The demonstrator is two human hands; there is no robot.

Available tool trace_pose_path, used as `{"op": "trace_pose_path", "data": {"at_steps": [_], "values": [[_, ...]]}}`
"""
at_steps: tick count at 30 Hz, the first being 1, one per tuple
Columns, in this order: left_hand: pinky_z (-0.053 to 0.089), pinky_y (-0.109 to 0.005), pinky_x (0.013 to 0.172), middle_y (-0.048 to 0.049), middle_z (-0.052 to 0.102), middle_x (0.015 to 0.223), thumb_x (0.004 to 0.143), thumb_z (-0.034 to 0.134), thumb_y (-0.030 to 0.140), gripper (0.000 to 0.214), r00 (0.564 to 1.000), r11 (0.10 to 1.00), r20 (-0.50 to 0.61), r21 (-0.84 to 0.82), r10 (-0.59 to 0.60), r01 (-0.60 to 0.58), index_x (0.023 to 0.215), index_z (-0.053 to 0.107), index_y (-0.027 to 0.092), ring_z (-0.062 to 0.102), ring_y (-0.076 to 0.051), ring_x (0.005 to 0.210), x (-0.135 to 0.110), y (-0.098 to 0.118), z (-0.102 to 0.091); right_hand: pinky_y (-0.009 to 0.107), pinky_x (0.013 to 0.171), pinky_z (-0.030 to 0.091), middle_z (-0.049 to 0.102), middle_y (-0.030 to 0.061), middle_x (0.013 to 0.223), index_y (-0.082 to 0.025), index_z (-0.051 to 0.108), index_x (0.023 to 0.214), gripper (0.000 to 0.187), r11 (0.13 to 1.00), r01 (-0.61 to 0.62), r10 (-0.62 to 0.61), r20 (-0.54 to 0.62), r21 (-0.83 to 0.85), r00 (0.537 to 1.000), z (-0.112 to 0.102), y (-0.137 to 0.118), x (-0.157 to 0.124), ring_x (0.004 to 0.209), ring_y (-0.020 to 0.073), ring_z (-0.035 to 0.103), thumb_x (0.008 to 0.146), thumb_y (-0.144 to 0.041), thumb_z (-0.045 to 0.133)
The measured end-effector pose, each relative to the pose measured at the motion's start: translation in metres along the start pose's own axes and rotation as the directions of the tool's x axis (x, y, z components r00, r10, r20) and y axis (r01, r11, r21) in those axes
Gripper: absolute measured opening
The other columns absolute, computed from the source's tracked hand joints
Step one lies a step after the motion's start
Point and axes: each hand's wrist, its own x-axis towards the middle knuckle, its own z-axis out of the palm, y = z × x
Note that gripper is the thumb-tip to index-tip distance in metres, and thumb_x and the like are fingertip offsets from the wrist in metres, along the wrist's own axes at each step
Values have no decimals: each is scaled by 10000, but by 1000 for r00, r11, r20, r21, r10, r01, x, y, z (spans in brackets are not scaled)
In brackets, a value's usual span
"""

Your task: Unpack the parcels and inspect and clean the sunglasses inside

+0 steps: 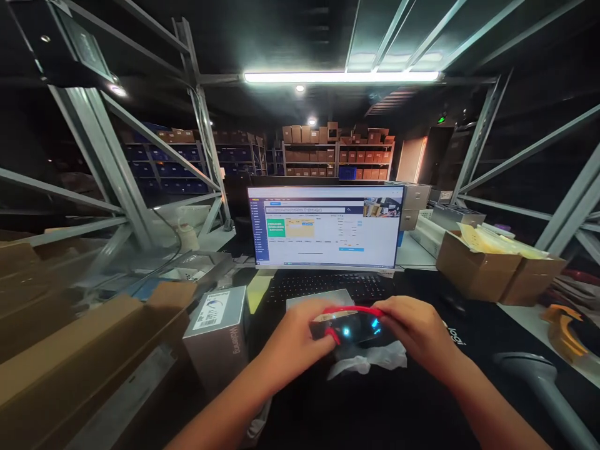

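Note:
My left hand (pixel 307 334) and my right hand (pixel 417 331) are raised over the black desk mat, in front of the keyboard. Between them stretches a thin red band (pixel 351 308), gripped by the fingers of both hands. Another bit of red shows at my left thumb. Just below the band is a dark, glossy piece with blue-white lights (pixel 360 330); whether it joins the band I cannot tell. Crumpled clear plastic wrapping (pixel 370 360) lies beneath. Behind my hands is a flat silver-grey box (pixel 323 299), partly covered.
A lit monitor (pixel 328 231) stands behind the keyboard (pixel 300 286). A tall grey box (pixel 220 337) and open cartons (pixel 94 350) are at left. At right are a mouse (pixel 452 304), a handheld scanner (pixel 539 375), a tape dispenser (pixel 569 331) and a carton (pixel 478 265) of yellowish packets.

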Motion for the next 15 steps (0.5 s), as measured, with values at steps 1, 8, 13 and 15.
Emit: {"op": "trace_pose_path", "data": {"at_steps": [1,8,13,15], "values": [[514,-294,906,26,747,1093,800,637,135,358,1000,1000,-17,-7,-9,9,1097,728,312,677,-192,1035,0,-2,0,272,709,533,747,41,928,-220,679,1070,155,998,-58,57,29,38,998,-3,3,-1,805,167,691,1008,-229,537],[519,-303,861,-8,746,1102,761,633,158,401,985,996,-145,-20,-93,92,1135,729,269,678,-202,966,3,-21,-5,340,737,517,750,61,1029,-252,717,1082,252,718,-655,694,165,-235,701,-44,93,-25,851,227,685,949,-412,575],[523,-286,827,-9,754,1089,748,619,141,398,981,991,-138,-41,-133,129,1112,738,252,687,-199,952,2,-28,-8,284,684,522,739,34,861,-187,737,903,409,497,-732,850,430,-467,303,-30,169,-66,802,224,704,550,-12,847],[521,-280,828,-1,756,1080,753,622,135,394,981,989,-130,-52,-142,136,1108,740,259,686,-195,948,0,-28,-9,271,681,537,731,17,898,-176,722,945,438,475,-727,848,479,-496,227,-13,182,-77,771,182,694,567,4,852]]}}
